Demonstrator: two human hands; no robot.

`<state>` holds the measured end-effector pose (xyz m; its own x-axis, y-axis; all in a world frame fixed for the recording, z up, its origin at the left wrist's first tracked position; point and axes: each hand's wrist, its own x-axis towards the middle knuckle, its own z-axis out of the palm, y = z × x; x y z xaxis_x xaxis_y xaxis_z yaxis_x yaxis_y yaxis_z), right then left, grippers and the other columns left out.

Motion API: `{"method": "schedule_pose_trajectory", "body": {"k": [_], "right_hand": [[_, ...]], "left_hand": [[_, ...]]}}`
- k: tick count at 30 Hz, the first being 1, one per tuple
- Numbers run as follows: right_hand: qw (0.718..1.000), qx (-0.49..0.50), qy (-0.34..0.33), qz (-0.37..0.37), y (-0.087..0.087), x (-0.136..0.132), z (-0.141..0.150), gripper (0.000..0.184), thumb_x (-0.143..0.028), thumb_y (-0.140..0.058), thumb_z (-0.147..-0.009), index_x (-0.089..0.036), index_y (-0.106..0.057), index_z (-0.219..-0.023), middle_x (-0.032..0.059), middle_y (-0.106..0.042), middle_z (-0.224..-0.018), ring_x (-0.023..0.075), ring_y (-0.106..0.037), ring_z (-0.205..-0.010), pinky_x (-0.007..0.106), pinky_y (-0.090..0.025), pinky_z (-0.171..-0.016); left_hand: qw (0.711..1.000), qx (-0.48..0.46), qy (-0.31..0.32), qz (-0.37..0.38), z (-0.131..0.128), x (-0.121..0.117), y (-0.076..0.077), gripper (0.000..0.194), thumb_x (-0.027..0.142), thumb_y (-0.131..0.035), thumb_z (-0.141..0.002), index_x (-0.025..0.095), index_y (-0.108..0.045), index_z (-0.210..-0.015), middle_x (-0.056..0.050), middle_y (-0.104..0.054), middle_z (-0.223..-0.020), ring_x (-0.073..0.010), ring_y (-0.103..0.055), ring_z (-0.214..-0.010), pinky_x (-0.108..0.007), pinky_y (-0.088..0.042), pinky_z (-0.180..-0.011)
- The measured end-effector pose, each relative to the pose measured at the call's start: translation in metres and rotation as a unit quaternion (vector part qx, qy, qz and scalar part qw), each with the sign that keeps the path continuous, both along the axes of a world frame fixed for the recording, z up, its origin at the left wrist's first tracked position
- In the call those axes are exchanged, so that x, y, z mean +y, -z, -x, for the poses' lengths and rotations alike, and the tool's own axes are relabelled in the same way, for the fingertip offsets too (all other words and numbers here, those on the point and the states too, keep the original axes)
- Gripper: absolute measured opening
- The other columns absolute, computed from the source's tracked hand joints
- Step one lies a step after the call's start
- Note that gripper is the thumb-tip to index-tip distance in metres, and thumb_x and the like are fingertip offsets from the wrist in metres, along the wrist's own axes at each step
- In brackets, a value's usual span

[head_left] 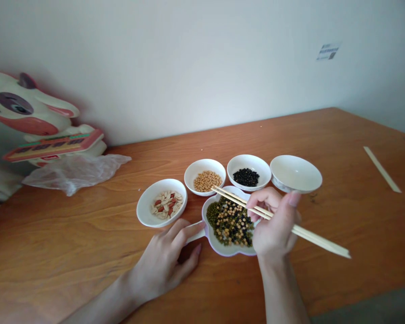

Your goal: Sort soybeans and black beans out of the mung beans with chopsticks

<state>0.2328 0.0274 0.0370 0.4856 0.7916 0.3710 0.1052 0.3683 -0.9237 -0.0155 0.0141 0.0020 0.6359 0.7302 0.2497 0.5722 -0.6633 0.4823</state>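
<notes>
My right hand is closed on a pair of wooden chopsticks. Their tips meet at the near rim of a white bowl of yellow soybeans; whether they pinch a bean, I cannot tell. Below them lies a flower-shaped dish with mixed green, black and yellow beans, partly hidden by my right hand. My left hand grips the dish's short handle from the left. Close by stand a bowl of black beans and a bowl of pale seeds and red peanuts.
A white bowl with a bare inside stands at the right end of the row. On the wooden table, a flat pale strip lies far right. A cow-shaped toy keyboard and a clear plastic bag sit back left, by the wall.
</notes>
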Motion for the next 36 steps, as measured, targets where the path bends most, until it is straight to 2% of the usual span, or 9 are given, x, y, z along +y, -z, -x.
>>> {"method": "schedule_pose_trajectory", "body": {"k": [5,14,18,24,26,29,32,36], "right_hand": [[0.998,0.031,-0.021,0.041,-0.003,0.004,0.004,0.072,-0.066,-0.033,-0.110,-0.023,-0.065,-0.063,0.0020,-0.052,-0.052,0.0151,-0.048,-0.050,0.032,-0.033,-0.047],[1.000,-0.003,-0.001,0.017,-0.002,0.005,-0.005,0.073,-0.067,-0.037,-0.109,-0.020,-0.066,-0.062,0.0008,-0.054,-0.051,0.0118,-0.047,-0.046,0.029,-0.033,-0.045],[0.998,-0.023,-0.056,0.033,-0.001,0.000,-0.013,0.067,-0.064,-0.036,-0.111,-0.020,-0.066,-0.069,-0.0002,-0.056,-0.055,0.0111,-0.048,-0.049,0.027,-0.036,-0.048],[0.981,-0.121,-0.134,0.071,-0.003,-0.015,-0.027,0.051,-0.055,-0.039,-0.114,-0.021,-0.064,-0.084,-0.0026,-0.056,-0.064,0.0103,-0.050,-0.057,0.025,-0.040,-0.056],[0.981,-0.126,-0.131,0.064,-0.004,-0.019,-0.033,0.052,-0.054,-0.038,-0.114,-0.021,-0.065,-0.083,-0.0023,-0.057,-0.064,0.0104,-0.050,-0.057,0.025,-0.040,-0.056],[0.990,-0.112,-0.082,0.039,-0.006,-0.024,-0.042,0.056,-0.055,-0.037,-0.114,-0.021,-0.069,-0.083,-0.0003,-0.061,-0.066,0.0111,-0.051,-0.057,0.026,-0.039,-0.053],[0.994,-0.099,-0.042,0.022,-0.009,-0.028,-0.048,0.059,-0.057,-0.037,-0.113,-0.021,-0.071,-0.080,0.0012,-0.063,-0.065,0.0120,-0.052,-0.054,0.027,-0.038,-0.050],[0.984,-0.151,-0.074,0.061,-0.011,-0.029,-0.051,0.060,-0.055,-0.036,-0.114,-0.021,-0.070,-0.078,0.0005,-0.062,-0.063,0.0122,-0.053,-0.057,0.027,-0.039,-0.055]], "left_hand": [[1.000,0.004,-0.002,0.007,0.000,-0.001,-0.002,0.058,0.015,-0.061,-0.103,0.029,-0.043,-0.156,-0.009,-0.067,-0.120,-0.0222,-0.072,-0.101,-0.039,-0.064,-0.089],[1.000,0.008,0.005,-0.017,0.000,0.000,-0.003,0.060,0.025,-0.068,-0.102,0.028,-0.043,-0.156,-0.009,-0.067,-0.124,-0.0232,-0.073,-0.107,-0.038,-0.065,-0.091],[1.000,0.014,0.005,-0.017,0.001,0.001,-0.001,0.057,0.025,-0.066,-0.104,0.028,-0.043,-0.156,-0.008,-0.067,-0.124,-0.0226,-0.073,-0.107,-0.038,-0.065,-0.092],[1.000,0.003,0.004,-0.008,0.002,0.001,0.001,0.054,0.021,-0.062,-0.105,0.029,-0.043,-0.156,-0.007,-0.067,-0.123,-0.0209,-0.072,-0.107,-0.037,-0.064,-0.093],[1.000,0.015,0.007,-0.008,0.003,0.001,0.001,0.056,0.027,-0.064,-0.105,0.029,-0.042,-0.157,-0.008,-0.066,-0.125,-0.0220,-0.072,-0.108,-0.038,-0.064,-0.095],[0.999,0.040,0.007,-0.022,0.005,0.001,-0.001,0.058,0.036,-0.064,-0.106,0.029,-0.042,-0.159,-0.011,-0.062,-0.134,-0.0251,-0.071,-0.117,-0.042,-0.065,-0.100],[0.998,0.045,-0.019,-0.040,0.006,0.001,-0.001,0.048,0.028,-0.052,-0.111,0.032,-0.048,-0.158,-0.010,-0.060,-0.137,-0.0234,-0.072,-0.117,-0.041,-0.064,-0.103],[0.997,0.020,-0.032,-0.067,0.002,0.000,0.000,0.048,0.018,-0.047,-0.111,0.031,-0.050,-0.157,-0.011,-0.060,-0.137,-0.0212,-0.072,-0.118,-0.038,-0.066,-0.102]]}}
